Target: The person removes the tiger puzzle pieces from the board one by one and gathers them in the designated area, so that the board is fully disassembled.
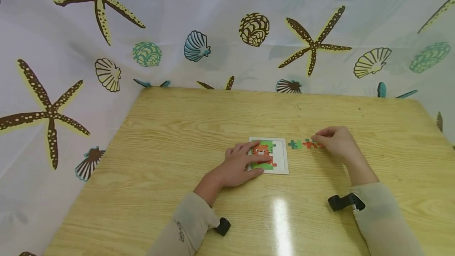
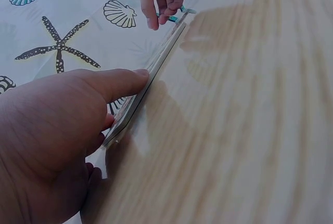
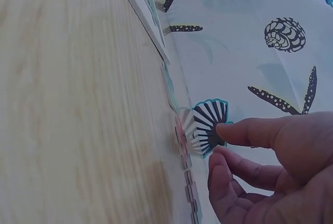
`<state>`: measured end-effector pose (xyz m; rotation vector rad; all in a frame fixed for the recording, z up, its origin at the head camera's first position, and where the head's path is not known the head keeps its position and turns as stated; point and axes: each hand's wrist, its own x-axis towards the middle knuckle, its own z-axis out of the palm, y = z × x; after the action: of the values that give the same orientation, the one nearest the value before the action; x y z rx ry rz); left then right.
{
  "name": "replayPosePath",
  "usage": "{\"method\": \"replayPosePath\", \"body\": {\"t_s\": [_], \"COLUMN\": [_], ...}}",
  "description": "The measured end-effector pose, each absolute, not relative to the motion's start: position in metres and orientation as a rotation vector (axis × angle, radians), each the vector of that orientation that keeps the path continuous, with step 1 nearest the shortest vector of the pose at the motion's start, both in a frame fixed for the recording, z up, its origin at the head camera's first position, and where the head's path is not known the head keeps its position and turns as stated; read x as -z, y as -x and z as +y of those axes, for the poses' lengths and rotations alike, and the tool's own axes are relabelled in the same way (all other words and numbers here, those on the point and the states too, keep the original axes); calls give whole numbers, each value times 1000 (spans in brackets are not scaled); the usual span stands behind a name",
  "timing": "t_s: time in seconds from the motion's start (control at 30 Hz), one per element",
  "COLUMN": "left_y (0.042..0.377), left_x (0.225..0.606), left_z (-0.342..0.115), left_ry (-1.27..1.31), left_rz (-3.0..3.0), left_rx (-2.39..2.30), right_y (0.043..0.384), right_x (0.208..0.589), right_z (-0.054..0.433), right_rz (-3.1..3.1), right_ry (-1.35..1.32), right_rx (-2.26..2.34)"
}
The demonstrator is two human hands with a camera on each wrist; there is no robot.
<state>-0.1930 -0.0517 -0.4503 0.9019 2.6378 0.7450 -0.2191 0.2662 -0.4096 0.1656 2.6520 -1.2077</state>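
Note:
A white-framed jigsaw board (image 1: pixel 281 159) lies on the table, its left part filled with a tiger picture (image 1: pixel 262 166) on green and its right part bare white. My left hand (image 1: pixel 236 169) rests on it with spread fingers, the thumb along the near edge (image 2: pixel 136 101). Right of the board, a green puzzle piece (image 1: pixel 295 144) and several orange-red pieces (image 1: pixel 307 144) lie in a row. My right hand (image 1: pixel 335 142) hovers over the row's right end, partly covering it. In the right wrist view, its thumb (image 3: pixel 250 131) and forefinger stand slightly apart, with nothing between them.
The wooden table (image 1: pixel 177 129) reaches back to a white curtain (image 1: pixel 227 11) printed with starfish and shells, which also hangs along the left side. Black straps with small devices (image 1: pixel 222 226) sit at both sleeve cuffs. Light reflects off the tabletop in front of the board.

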Motion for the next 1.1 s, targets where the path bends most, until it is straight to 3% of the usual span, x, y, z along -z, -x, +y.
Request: {"method": "replayPosePath", "body": {"t_s": [1.1], "left_y": [195], "left_x": [452], "left_z": [-52], "left_ry": [-899], "left_rz": [2648], "left_rx": [-711], "right_y": [225], "right_x": [407], "right_z": [208], "right_rz": [2352], "right_ry": [-30], "right_rx": [1418]}}
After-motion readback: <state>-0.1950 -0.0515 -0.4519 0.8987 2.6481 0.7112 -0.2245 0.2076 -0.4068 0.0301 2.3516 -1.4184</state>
